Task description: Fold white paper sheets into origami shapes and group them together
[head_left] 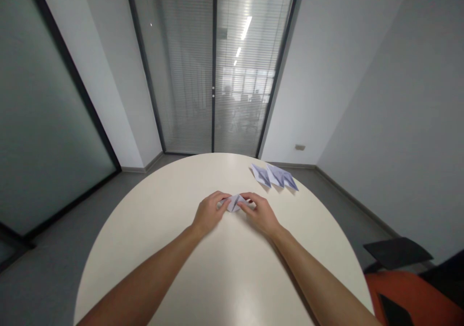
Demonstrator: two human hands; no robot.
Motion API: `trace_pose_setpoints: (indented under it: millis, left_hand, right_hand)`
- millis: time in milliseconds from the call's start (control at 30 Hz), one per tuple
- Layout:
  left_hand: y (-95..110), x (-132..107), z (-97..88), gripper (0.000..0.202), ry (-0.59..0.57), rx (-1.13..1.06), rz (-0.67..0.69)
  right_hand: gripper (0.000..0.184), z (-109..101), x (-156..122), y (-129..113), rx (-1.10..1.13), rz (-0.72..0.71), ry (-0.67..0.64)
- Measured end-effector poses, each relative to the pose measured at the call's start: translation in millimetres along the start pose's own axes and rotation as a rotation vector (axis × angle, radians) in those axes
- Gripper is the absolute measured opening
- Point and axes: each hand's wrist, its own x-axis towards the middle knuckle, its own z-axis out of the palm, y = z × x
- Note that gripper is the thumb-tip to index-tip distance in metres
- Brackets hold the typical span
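A small folded white paper piece (235,203) lies on the round cream table (174,210), in the middle. My left hand (209,213) pinches its left side with curled fingers. From the other side, my right hand (259,213) grips the paper's right edge, fingers pressed down on it. Both forearms reach in from the bottom of the view. Part of the paper is hidden under the fingers.
Two more folded paper pieces (275,176) lie side by side at the table's far right. An orange chair with a black armrest (398,268) stands at the lower right. Behind the table are a glass door with blinds (213,74) and grey floor.
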Motion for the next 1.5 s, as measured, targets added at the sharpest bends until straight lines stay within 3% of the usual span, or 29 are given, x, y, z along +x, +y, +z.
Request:
trace_pose_setpoints:
  millis: [300, 600, 1000, 1233, 1500]
  left_hand:
    - [2.4, -0.4, -2.1, 0.017, 0.032, 0.043, 0.075]
    - [1.8, 1.3, -4.0, 0.017, 0.077, 0.02, 0.071]
    - [-24.8, 4.5, -0.3, 0.017, 0.247, -0.246, -0.204]
    - [-36.1, 6.9, -0.9, 0.022, 0.329, -0.386, -0.277]
    - [-41.0, 10.1, -1.8, 0.03, 0.378, -0.511, -0.353]
  right_hand:
    - [0.02, -6.9, 1.0, -8.6, -0.062, -0.139, 0.06]
    - [0.021, -8.5, 1.9, -5.9, -0.014, -0.069, 0.08]
    - [0.032, -9.3, 3.5, 11.7, 0.134, 0.11, 0.234]
    - [0.038, -9.4, 7.0, 16.1, 0.365, 0.172, 0.304]
    - [0.044, -9.8, 7.4, 10.6, 0.483, 0.253, 0.314]
